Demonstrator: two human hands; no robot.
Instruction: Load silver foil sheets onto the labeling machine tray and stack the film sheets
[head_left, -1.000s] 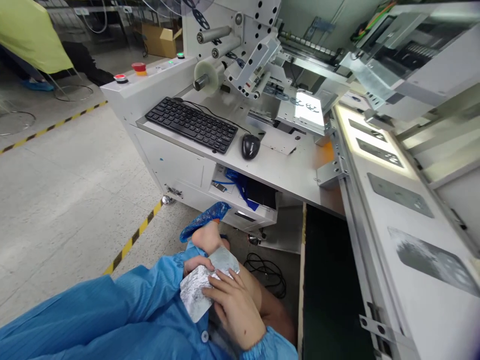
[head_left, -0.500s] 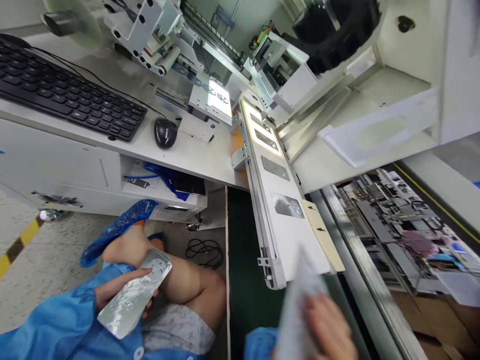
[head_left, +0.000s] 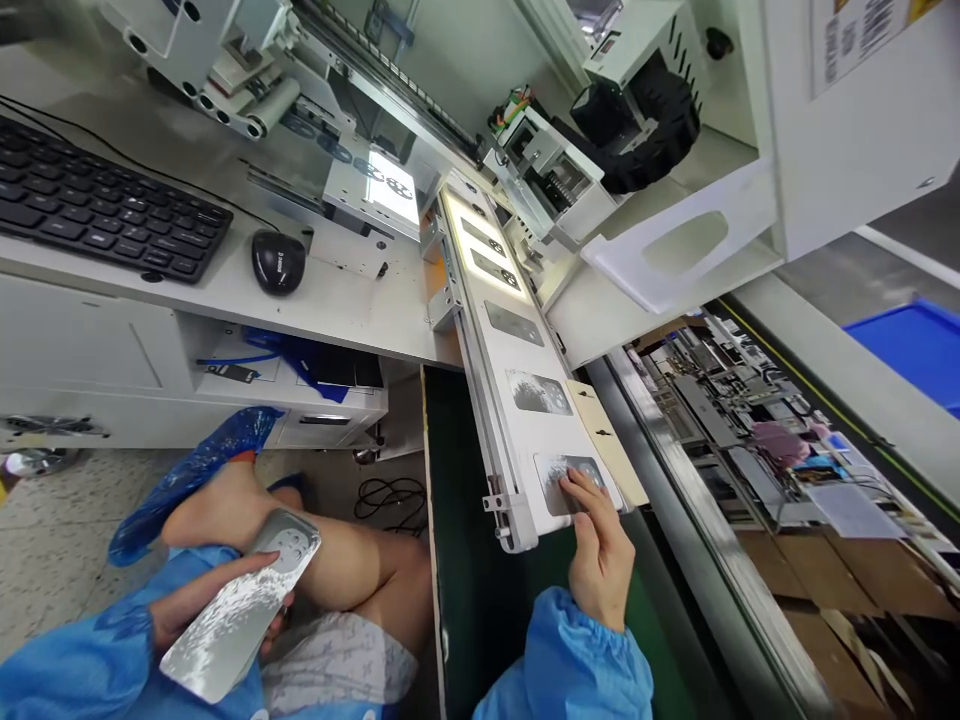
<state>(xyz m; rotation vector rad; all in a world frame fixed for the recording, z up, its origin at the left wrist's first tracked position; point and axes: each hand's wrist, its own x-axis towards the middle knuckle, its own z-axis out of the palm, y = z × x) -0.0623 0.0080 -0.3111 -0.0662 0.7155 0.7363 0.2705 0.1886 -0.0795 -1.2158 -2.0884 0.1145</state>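
Observation:
My left hand [head_left: 217,590] is wrapped round a shiny silver plate [head_left: 232,620] with small round holes at its upper end, held over my lap; it may be a stack. My right hand [head_left: 604,545] rests its spread fingertips on a similar plate [head_left: 553,484] lying at the near end of a white conveyor belt [head_left: 499,385]. Farther up the belt lie another frosted plate [head_left: 538,392], a grey plate [head_left: 514,323] and more plates under a bright light.
A black keyboard [head_left: 97,205] and mouse [head_left: 278,262] sit on the white bench at the left. Beside the belt's right edge is a cream strip [head_left: 606,440]. Machine units stand at the far end, and a metal rail [head_left: 697,510] runs along the right.
My right hand has brought a plate down onto the near end of the belt and its fingers have spread. The view has shifted; my left hand still holds its plate.

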